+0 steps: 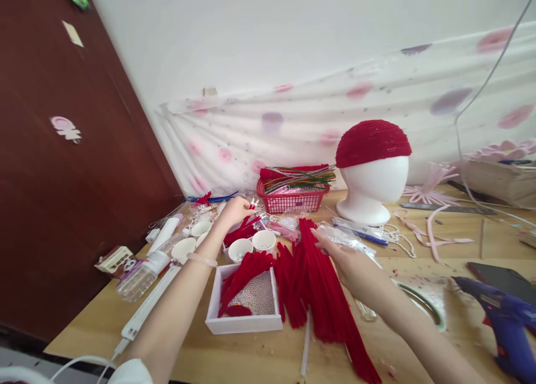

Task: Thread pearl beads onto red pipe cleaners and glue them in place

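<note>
1. Our left hand (pixel 237 210) reaches out at about 11 o'clock, fingers curled around thin red stems (pixel 247 223) beside the paper cups (pixel 251 244); the grip looks closed, though what exactly it pinches is too small to tell.
2. Our right hand (pixel 343 258) lies flat and open at about 1 o'clock, palm down on the pile of red pipe cleaners (pixel 322 289), fingertips touching a clear plastic bag (pixel 347 238).
3. What could go wrong, as we judge it: the left forearm passes right over the cups and the white box of beads (pixel 247 300), so a dropped elbow could tip them and scatter beads.
4. The blue glue gun (pixel 502 317) sits at 4 o'clock (near the right arm); a careless sweep could knock it.
5. The wooden table (pixel 439 250) is crowded: a red basket (pixel 293 197), and a foam head wearing a red cap (pixel 371 166). Behind hang a flowered cloth (pixel 335 105) and a white wall; a dark red door (pixel 62 177) stands at 9 o'clock.
</note>
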`<control>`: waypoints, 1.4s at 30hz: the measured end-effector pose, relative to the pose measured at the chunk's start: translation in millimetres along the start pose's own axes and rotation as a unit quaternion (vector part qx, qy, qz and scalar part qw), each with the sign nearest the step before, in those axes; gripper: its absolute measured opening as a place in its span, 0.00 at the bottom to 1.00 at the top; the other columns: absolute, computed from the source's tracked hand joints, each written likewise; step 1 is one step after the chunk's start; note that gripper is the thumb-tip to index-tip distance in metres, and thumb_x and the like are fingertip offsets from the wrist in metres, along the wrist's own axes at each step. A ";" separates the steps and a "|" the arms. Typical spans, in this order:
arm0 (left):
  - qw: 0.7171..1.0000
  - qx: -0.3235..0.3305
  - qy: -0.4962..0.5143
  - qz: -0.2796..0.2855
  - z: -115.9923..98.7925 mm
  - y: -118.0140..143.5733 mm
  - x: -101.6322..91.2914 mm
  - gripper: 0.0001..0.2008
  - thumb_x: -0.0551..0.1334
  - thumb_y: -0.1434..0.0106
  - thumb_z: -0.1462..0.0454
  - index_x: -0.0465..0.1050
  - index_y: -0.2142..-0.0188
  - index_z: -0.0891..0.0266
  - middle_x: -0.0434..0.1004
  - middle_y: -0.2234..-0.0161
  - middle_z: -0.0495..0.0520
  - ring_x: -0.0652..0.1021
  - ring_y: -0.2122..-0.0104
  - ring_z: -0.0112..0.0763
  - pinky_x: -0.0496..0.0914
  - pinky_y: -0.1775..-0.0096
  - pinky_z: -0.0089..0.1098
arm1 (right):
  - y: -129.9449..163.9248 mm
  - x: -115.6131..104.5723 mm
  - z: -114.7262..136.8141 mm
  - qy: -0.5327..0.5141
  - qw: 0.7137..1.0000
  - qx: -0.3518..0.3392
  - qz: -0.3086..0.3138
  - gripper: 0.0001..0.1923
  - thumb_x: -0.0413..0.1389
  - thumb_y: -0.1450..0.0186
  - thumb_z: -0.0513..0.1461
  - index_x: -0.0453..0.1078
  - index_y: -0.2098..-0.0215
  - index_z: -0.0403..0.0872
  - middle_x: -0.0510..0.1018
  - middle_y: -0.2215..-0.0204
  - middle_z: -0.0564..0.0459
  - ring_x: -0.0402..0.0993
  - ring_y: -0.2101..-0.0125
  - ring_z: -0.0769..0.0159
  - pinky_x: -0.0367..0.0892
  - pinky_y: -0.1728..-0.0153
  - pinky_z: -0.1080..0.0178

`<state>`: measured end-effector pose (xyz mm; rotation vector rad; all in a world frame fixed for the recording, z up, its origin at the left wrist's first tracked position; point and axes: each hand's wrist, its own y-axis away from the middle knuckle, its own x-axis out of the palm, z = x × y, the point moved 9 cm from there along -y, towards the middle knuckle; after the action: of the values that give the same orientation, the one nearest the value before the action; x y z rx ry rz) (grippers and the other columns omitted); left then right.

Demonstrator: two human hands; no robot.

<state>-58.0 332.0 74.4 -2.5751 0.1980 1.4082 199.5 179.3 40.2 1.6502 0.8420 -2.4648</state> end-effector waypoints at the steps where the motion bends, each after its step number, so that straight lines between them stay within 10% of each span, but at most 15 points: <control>1: 1.000 -0.010 -0.021 0.016 2.6 -1.4 10.5 0.17 0.65 0.30 0.57 0.74 0.46 0.63 0.76 0.46 0.57 0.80 0.52 0.46 0.77 0.53 0.47 | 0.8 0.8 0.7 0.016 1.000 -0.006 0.009 0.39 0.47 0.40 0.25 0.64 0.31 0.44 0.88 0.64 0.40 0.85 0.68 0.51 0.70 0.71 0.60; 12: 0.979 -0.102 -0.146 0.095 11.8 -1.6 49.9 0.18 0.65 0.31 0.58 0.74 0.45 0.62 0.76 0.44 0.58 0.79 0.51 0.46 0.78 0.53 0.46 | 63.9 -15.0 24.7 0.037 0.995 -0.073 0.055 0.17 0.50 0.37 0.24 0.76 0.65 0.47 0.80 0.80 0.50 0.76 0.81 0.59 0.50 0.79 0.61; 33: 0.977 -0.100 -0.127 0.137 39.0 11.6 57.2 0.17 0.65 0.31 0.58 0.74 0.46 0.63 0.77 0.46 0.57 0.80 0.53 0.45 0.78 0.54 0.46 | 60.4 -7.0 18.3 -0.026 0.993 -0.099 -0.055 0.16 0.51 0.35 0.26 0.80 0.60 0.41 0.81 0.82 0.48 0.80 0.83 0.53 0.59 0.82 0.59; 42: 0.981 -0.038 -0.181 0.051 -33.7 36.3 11.5 0.14 0.64 0.30 0.57 0.76 0.49 0.62 0.78 0.48 0.57 0.80 0.52 0.44 0.77 0.52 0.46 | 71.9 -7.2 33.6 -0.028 0.981 -0.131 -0.140 0.22 0.43 0.22 0.36 0.77 0.64 0.43 0.82 0.80 0.51 0.79 0.82 0.61 0.64 0.77 0.62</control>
<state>-32.0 288.4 78.4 -2.3379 0.2238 1.9243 198.7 100.8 26.6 1.4508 1.4075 -2.4188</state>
